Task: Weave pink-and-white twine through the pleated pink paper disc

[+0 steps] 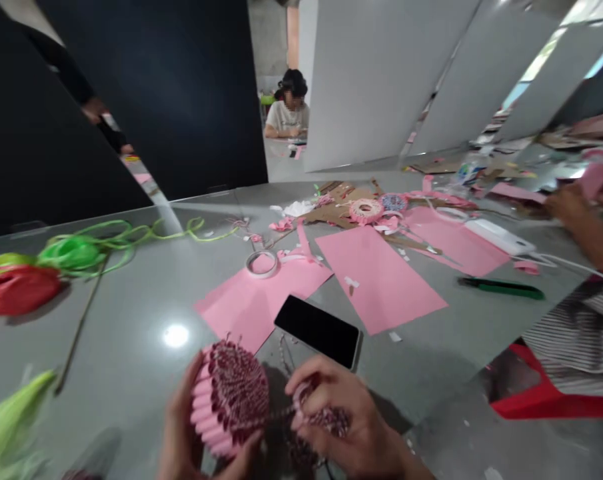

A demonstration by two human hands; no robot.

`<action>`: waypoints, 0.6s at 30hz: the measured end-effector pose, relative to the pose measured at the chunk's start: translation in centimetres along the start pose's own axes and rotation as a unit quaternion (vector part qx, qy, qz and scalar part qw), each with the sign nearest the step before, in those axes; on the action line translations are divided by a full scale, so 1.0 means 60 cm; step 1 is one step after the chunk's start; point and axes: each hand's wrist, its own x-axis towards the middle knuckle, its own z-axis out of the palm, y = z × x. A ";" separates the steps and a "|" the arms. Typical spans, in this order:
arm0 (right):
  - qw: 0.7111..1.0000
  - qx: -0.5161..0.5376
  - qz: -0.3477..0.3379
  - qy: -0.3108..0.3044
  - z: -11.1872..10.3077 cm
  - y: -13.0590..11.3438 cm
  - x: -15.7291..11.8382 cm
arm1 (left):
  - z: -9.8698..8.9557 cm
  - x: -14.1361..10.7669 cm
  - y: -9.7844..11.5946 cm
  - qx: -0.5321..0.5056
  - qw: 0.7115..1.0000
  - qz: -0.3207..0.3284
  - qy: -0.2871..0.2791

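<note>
My left hand (181, 427) is wrapped round a small round basket (236, 390) made of rolled pink paper tubes, tilted so that its face woven in maroon and white cord shows. A strand of that cord runs across from the basket to my right hand (348, 417). The fingers there are closed on a bundle of the same twisted cord (331, 421), part of which hangs below them. Just beyond my hands a black-screened phone (318, 330) lies on the grey table (146, 353), partly over a pink paper sheet (231, 307).
A tape roll (262, 265), pink sheets (381, 280), a green cutter (504, 288) and a white power strip (498, 237) lie ahead. Green cord (74, 253) and a red bundle (18, 290) sit left. Another person's arm (581, 213) reaches in at right. Panels (371, 80) stand behind.
</note>
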 end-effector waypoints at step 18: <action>0.980 -0.179 0.074 -0.044 0.012 -0.100 -0.050 | -0.070 -0.036 0.037 -0.302 0.948 -0.094 0.037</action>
